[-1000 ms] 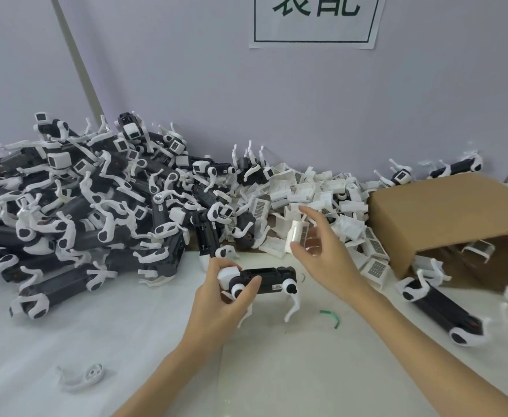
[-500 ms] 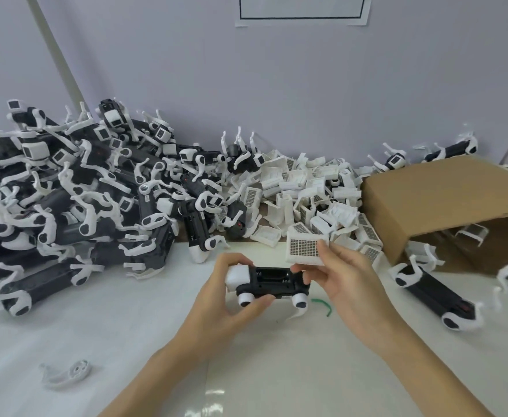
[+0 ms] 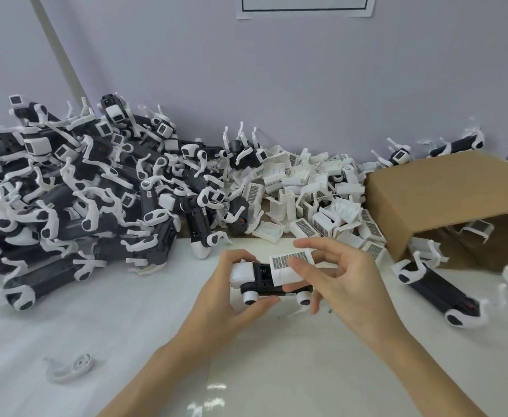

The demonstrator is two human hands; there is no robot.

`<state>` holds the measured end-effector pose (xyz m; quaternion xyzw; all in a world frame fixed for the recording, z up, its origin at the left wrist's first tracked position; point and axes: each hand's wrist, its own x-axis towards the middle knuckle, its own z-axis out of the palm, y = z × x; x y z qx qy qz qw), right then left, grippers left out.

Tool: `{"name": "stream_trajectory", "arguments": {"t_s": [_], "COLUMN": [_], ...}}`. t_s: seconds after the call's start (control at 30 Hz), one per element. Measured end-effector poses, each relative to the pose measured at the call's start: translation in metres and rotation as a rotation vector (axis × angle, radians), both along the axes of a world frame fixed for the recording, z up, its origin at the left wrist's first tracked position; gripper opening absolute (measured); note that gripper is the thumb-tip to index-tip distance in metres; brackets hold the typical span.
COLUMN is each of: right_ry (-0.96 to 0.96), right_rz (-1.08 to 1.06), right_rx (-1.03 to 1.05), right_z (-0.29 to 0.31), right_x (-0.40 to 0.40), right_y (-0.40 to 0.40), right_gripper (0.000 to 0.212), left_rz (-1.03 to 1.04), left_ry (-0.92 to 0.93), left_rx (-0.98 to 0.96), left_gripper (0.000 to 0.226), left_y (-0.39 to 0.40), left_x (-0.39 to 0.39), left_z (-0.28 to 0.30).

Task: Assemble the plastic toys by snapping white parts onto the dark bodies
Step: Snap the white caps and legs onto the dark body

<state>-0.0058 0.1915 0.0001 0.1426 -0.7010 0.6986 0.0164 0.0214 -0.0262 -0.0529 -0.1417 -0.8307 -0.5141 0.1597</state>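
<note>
The left hand [image 3: 231,299] grips one dark boxy toy body [image 3: 264,282] (glossy plastic); the right hand [image 3: 341,284] pinches one white grille-patterned cover [image 3: 290,264] onto it.

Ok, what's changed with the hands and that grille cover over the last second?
The right hand carried the white grille cover from the parts pile down onto the dark body; seating unclear. The left hand still grips the body's white-capped end. Piles and cardboard box unchanged.

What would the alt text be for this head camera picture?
A person's left hand holds a dark toy body while the right hand sets a white grilled cover onto it. Behind lie heaped toys, loose white parts and a cardboard box.
</note>
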Motion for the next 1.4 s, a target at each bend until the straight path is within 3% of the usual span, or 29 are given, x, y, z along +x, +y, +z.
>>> {"name": "stream_trajectory", "arguments": {"t_s": [0.07,0.17,0.2,0.3,0.4,0.5,0.6,0.67,0.8,0.93,1.0,1.13,1.3,1.4], "right_ry": [0.100,0.474,0.547,0.454,0.146,0.040,-0.013,0.066,0.574,0.685,0.749,0.768,0.577,0.580], "right_rz": [-0.069,-0.248,-0.251,-0.117,0.129,0.245,0.305,0.233,0.049,-0.028,-0.076,-0.096,0.086,0.088], "right_rx": [0.160,0.644,0.702,0.582,0.383,0.466,0.467,0.458,0.747,0.744,0.770,0.775,0.780,0.791], "right_z": [-0.005,-0.014,-0.015,-0.019,-0.019,-0.012,-0.008,-0.010,-0.020,-0.023,-0.025,-0.027,-0.029,-0.030], "right_x": [0.001,-0.001,-0.002,-0.004,-0.005,-0.010,-0.009,-0.006,0.000,0.001,0.001,0.003,0.000,0.000], "right_y": [-0.002,0.000,0.000,-0.002,0.000,0.013,0.017,0.012,-0.001,-0.002,-0.004,-0.008,-0.001,-0.001], "right_gripper": [0.023,0.033,0.035,0.028,0.027,0.039,0.035,0.034,0.043,0.043,0.039,0.038,0.047,0.042], "left_rz": [0.001,0.002,0.000,-0.008,-0.044,-0.097,-0.111,-0.075,0.084,0.153,0.142,0.012,-0.093,-0.143], "left_ry": [-0.006,-0.002,-0.001,0.002,0.002,0.021,0.048,0.072,0.134,0.296,0.290,0.177,0.116,0.047], "left_rx": [-0.004,-0.013,-0.013,-0.015,-0.039,-0.159,-0.224,-0.186,-0.176,-0.378,-0.396,-0.255,-0.115,-0.075], "left_gripper": [0.061,0.059,0.059,0.060,0.064,0.077,0.085,0.077,0.056,0.068,0.069,0.057,0.037,0.035], "left_y": [0.000,-0.001,-0.001,0.000,-0.002,-0.008,-0.009,-0.006,0.000,-0.004,-0.005,-0.004,-0.003,-0.002], "left_x": [0.000,-0.001,-0.001,0.000,0.000,-0.001,0.001,0.002,0.001,0.001,0.001,0.003,0.004,0.004], "left_z": [0.000,0.000,0.001,0.001,0.004,0.010,0.014,0.015,0.015,0.014,0.014,0.016,0.021,0.021]}}
